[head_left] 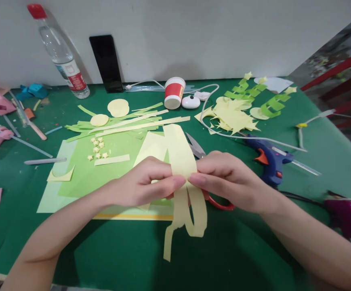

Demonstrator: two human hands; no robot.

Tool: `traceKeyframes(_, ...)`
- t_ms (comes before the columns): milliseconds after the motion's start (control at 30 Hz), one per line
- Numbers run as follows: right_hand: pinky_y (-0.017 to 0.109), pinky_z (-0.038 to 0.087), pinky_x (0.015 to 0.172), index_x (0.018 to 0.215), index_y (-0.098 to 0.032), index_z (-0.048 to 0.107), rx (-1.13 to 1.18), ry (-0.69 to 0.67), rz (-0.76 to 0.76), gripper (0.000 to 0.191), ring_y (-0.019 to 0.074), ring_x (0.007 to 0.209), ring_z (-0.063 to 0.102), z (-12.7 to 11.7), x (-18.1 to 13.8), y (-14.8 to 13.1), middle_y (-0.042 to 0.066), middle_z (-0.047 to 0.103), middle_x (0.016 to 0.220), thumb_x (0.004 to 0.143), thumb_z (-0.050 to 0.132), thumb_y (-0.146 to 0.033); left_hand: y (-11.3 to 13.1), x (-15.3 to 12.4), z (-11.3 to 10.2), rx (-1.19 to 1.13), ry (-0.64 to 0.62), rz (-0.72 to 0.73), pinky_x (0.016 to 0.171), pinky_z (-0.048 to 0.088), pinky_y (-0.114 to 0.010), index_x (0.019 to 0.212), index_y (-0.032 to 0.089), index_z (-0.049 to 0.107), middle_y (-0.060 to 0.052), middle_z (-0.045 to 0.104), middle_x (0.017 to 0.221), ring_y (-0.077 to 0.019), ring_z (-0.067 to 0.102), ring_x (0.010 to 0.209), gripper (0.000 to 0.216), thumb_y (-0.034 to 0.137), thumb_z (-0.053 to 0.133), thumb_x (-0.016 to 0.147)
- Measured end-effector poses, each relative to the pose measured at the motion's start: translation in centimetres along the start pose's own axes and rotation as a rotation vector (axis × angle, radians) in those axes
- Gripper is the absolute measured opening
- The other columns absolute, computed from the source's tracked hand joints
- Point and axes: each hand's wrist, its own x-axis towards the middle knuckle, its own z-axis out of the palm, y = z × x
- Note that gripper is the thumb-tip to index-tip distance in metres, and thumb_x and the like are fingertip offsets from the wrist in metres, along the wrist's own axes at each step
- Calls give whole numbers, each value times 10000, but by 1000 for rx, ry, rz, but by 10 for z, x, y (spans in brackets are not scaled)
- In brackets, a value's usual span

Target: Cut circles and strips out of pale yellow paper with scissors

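A pale yellow paper strip, partly split lengthwise at its lower end, is pinched between both hands above the table. My left hand grips its left edge, thumb on top. Thumb tip nearly meeting the other, my right hand grips the right edge. Below the fingers the paper hangs in a curled loop and a narrow dangling tail. Scissors with red handles lie beneath my right hand, partly hidden by it. Green paper sheets lie under my left hand, with several small folded paper stars on them.
Yellow and green strips lie behind the sheets. At the right are a pile of yellow star cutouts, a blue glue gun and a white cable. A bottle, phone and paper cup stand along the wall.
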Motion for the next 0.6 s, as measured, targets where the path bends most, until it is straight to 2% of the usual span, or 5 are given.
traceKeyframes(133,164,367,411,576,-156,519,1,-27,-19,385,50,417,470,0,1,1,-16,582,489,927,414,-272,4,0,-2,11,-79,-61,454,305,-221,568,159,392,10,444,521,-80,372,462,336,276,357,881)
traceKeyframes(233,168,378,420,604,-156,513,1,7,15,362,63,444,509,0,1,-1,-7,581,504,917,426,-317,4,0,-3,-7,-108,-35,475,340,-213,598,143,460,-11,498,567,-89,421,496,323,256,356,882)
traceKeyframes(333,175,404,438,615,-162,503,-15,47,41,351,81,474,551,0,1,-2,6,597,523,907,436,-346,1,0,-2,-20,-30,-8,476,344,-209,575,141,452,-4,485,552,-85,416,489,338,278,388,878)
traceKeyframes(433,178,402,433,604,-159,511,-25,61,39,347,82,466,544,0,1,-2,4,595,515,895,457,-340,-3,0,0,-19,80,7,472,324,-209,544,149,412,27,404,506,-78,389,476,364,292,399,878)
traceKeyframes(600,179,412,435,615,-151,542,50,36,34,338,83,453,540,0,2,2,-7,578,493,885,472,-341,-9,-1,0,-20,53,5,444,265,-222,518,159,359,43,341,484,-67,318,447,403,337,411,876)
